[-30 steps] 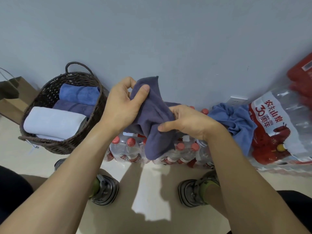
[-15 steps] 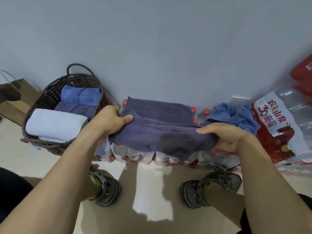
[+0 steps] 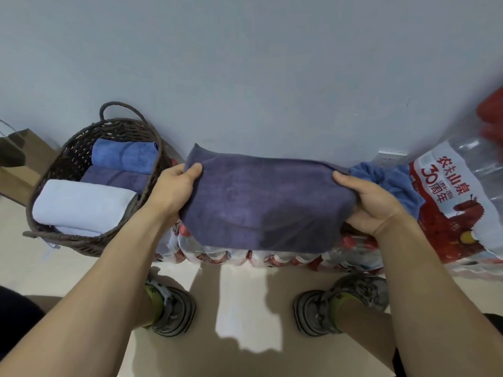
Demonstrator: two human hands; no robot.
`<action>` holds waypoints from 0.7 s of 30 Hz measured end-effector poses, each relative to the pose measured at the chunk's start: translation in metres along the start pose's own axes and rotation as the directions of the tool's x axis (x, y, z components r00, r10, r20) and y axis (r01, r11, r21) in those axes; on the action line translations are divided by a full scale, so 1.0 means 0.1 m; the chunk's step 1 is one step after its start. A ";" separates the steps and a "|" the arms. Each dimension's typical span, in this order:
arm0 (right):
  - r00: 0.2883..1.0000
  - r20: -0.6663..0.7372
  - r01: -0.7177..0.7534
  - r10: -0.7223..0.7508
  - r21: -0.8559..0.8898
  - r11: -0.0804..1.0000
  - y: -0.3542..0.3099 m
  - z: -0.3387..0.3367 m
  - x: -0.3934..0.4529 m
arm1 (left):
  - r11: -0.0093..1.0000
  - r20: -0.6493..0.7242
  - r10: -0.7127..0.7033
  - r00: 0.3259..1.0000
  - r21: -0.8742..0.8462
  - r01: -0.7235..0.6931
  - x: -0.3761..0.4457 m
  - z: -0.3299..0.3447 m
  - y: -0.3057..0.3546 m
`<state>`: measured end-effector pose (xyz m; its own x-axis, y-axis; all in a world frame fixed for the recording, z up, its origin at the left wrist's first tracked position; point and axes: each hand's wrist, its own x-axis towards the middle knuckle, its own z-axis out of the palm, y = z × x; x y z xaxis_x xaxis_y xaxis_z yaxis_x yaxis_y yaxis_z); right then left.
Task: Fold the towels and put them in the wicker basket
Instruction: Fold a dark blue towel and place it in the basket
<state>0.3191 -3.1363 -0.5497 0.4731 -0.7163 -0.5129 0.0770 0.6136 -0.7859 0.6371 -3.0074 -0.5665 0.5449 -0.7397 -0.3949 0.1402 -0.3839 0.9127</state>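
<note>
we're holding a dark purple-grey towel (image 3: 261, 202) spread flat betw. both hands, laid over the top of a shrink-wrapped pack of water bottles (image 3: 272, 257) w/ red caps & labels. left hand (image 3: 174, 190) grips the towel's left edge, thumb on top, fingers tucked under the cloth. right hand (image 3: 373, 205) grips the right edge the same way, thumb over the top, fingers curled beneath. the towel looks doubled over; its near edge hangs a bit over the front of the pack, far edge lies close to the grey-blue wall (image 3: 245, 63).

wicker basket (image 3: 54, 235) sits on the floor just left of the pack, near the left hand, loop handle up at the back. inside it, 3 folded towels: a pale blue towel (image 3: 81, 205) nearest us, a purple towel (image 3: 117, 178) in the middle, a brighter blue towel (image 3: 122, 156) at the back.

right of the held towel, a crumpled blue towel (image 3: 392, 180) lies on the pack, just beside the right hand, against a bigger wrapped bottle pack (image 3: 457, 202) w/ red print. a wall socket (image 3: 389, 159) shows behind it. a brown paper bag (image 3: 19, 164) stands far left. our 2 grey shoes (image 3: 174, 311) are on the beige floor (image 3: 245, 295) below the arms.
</note>
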 end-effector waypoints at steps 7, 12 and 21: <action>0.956 -0.197 0.217 -0.217 -0.023 0.976 0.18 0.16 0.41 | 0.999 -0.079 -0.007 0.997 -0.044 0.003 0.37 0.10 -0.16; 0.882 -0.433 -0.069 -0.184 -0.507 0.859 0.52 0.14 0.55 | 0.983 -0.046 -0.129 0.991 0.128 0.134 0.31 0.16 -0.51; 0.891 -0.387 -0.286 -0.237 -0.884 0.370 0.82 0.15 0.40 | 0.787 -0.077 -0.045 0.996 0.611 0.083 0.25 0.10 -0.70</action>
<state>0.3577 -3.1093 -0.6295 0.0635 -0.9123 -0.4045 -0.8827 0.1378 -0.4494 0.6325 -3.0050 -0.6415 0.5998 -0.6770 -0.4265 -0.3500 -0.7013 0.6210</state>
